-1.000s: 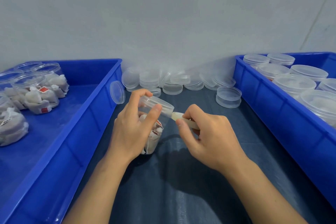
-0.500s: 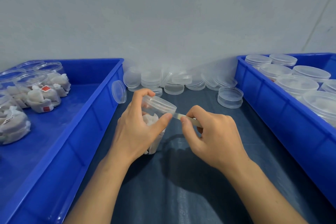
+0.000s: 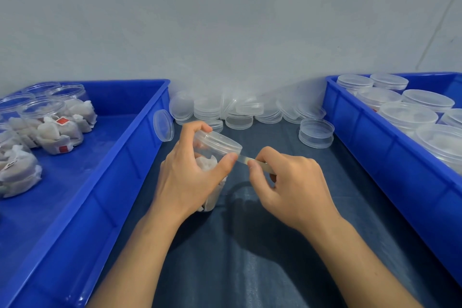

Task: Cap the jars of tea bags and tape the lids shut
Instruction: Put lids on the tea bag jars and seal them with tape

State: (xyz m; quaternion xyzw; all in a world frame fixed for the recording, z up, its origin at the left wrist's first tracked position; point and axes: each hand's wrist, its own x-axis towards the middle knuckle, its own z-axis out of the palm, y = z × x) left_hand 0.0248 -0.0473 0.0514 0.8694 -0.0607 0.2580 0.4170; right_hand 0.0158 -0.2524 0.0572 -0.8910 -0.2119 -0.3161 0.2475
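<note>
Head view showed the left hand [image 3: 190,177] gripping a capped jar of tea bags [image 3: 212,157], tilted on the dark mat [image 3: 250,257]. Just right of it, the right hand [image 3: 290,187] pinched a tape strip [image 3: 243,158] reaching the lid. Beyond the hands lay loose lids [image 3: 240,114]. Far left, red tags [image 3: 62,121] carried no legible writing.

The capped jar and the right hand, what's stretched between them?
In the head view, a narrow strip of clear tape runs from the lid edge of the capped jar to the right hand.
</note>
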